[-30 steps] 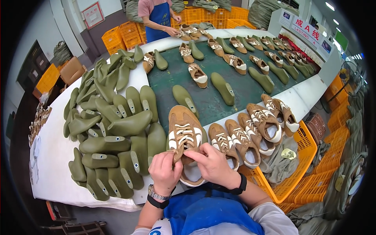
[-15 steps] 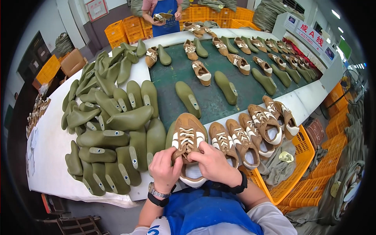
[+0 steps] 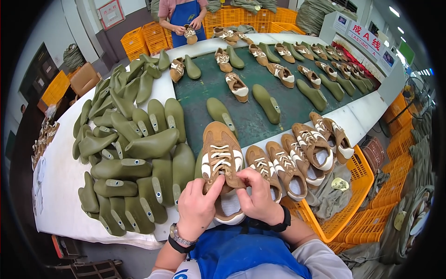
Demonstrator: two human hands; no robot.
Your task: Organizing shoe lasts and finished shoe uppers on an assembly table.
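Observation:
A brown sneaker [image 3: 219,135] with white stripes and cream laces is in front of me, toe pointing away and heel toward my apron. My left hand [image 3: 196,207] grips the left side of its ankle opening, thumb inside by the tongue. On the opposite side, my right hand [image 3: 261,197] pinches the collar edge between thumb and fingers. The striped insole shows between my hands. An olive shoe last [image 3: 199,166] lies partly hidden behind the sneaker. Just right of it stands another brown sneaker [image 3: 260,160], first in a row of several along the table edge.
Olive shoe lasts [image 3: 151,139] are heaped on the white tabletop [image 3: 60,186] at left. Lasts and sneakers stand in rows on a green conveyor belt [image 3: 253,111] ahead. An orange crate [image 3: 362,186] with grey cloth sits at right. Across the table a person [image 3: 186,18] holds a sneaker.
The sneaker in my hands has moved slightly away from me, toe higher in view. My left thumb has shifted onto the tongue. The person opposite has turned their sneaker and lowered it.

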